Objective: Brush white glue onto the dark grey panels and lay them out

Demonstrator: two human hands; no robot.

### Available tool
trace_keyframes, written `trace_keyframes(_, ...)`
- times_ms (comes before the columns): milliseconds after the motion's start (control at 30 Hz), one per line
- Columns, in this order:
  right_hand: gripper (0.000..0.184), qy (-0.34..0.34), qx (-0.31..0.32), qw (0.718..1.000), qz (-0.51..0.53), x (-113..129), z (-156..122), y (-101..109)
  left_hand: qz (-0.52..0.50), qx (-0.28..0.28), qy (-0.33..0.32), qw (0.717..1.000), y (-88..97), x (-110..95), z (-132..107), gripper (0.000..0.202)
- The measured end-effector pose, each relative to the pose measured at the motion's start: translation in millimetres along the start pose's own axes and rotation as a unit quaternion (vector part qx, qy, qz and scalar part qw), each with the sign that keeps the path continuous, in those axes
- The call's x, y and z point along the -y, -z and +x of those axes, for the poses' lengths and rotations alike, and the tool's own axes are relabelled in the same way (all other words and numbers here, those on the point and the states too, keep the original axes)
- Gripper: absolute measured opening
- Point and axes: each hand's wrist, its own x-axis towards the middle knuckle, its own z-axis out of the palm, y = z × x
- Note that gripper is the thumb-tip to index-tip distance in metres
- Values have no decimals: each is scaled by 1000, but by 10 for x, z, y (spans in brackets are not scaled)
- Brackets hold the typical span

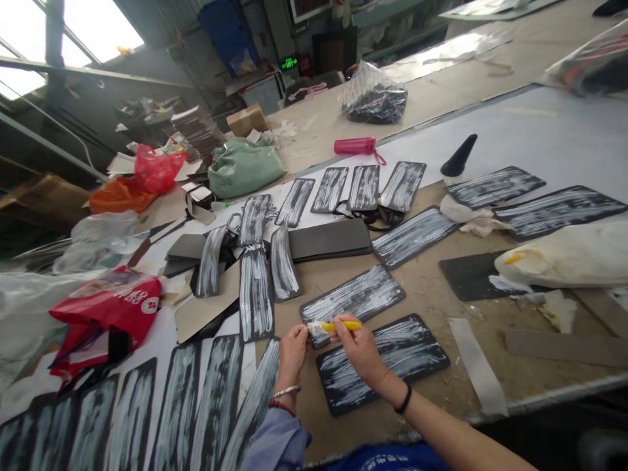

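Note:
My right hand [360, 350] is closed around the yellow handle of a brush [347, 325], whose bristles are coated white. The bristle end touches the left end of a black rectangular panel [356, 297] streaked with white paste. At that same end my left hand [293, 353] pinches the panel's edge; its fingertips partly hide the grip. Just below my right hand lies another streaked black panel [392, 366], partly covered by that hand and forearm. Several more streaked panels [179, 399] lie in a row to the left.
A squeeze bag [574, 255] with a yellow tip rests on a dark panel at the right. Farther back are a stack of plain dark panels [328, 240], a pink bottle [354, 146], a black cone [458, 156] and a green bag [245, 167]. A red bag [110, 311] sits left.

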Motion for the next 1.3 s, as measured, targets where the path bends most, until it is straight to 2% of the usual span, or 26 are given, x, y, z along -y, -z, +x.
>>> trace_keyframes(67,40,-48,-21,998,17,-146,20,-41,19,12,5,1000,11,41,28,28)
trace_keyframes(167,42,-15,-71,996,-61,-248,46,239,45,21,7,999,23,89,50,22)
trace_keyframes(267,40,49,-147,970,-189,-150,57,659,65,26,1,998,30,93,42,17)
trace_keyframes(333,41,71,-192,950,-236,-34,47,802,69,33,-5,997,41,74,32,16)
trace_keyframes(367,42,69,-205,947,-236,17,35,803,67,38,-7,997,49,65,29,15)
trace_keyframes(433,42,40,-210,957,-194,81,2,669,57,54,-9,997,61,57,31,14)
trace_keyframes(533,45,-30,-185,979,-80,63,-31,263,28,87,-9,996,53,79,53,13)
trace_keyframes(667,49,-79,-180,980,29,-87,-7,-242,-13,121,-1,993,19,137,96,15)
trace_keyframes(767,52,-89,-187,978,32,-193,19,-415,-28,131,6,991,21,159,121,12)
trace_keyframes(833,51,-83,-191,978,-8,-223,5,-405,-35,136,10,990,32,157,122,10)
trace_keyframes(900,49,-54,-200,976,-69,-217,-46,-296,-38,142,9,989,38,146,111,9)
trace_keyframes(1000,44,4,-232,960,-157,-185,-154,8,-31,143,5,989,31,117,95,7)
trace_keyframes(1167,39,76,-270,915,-290,-170,-135,630,-5,121,-2,993,79,34,94,8)
trace_keyframes(1233,37,98,-298,894,-320,-108,-100,804,15,117,-5,993,112,-16,48,9)
trace_keyframes(1300,34,117,-332,879,-322,39,-163,895,41,86,-46,994,74,-91,-63,9)
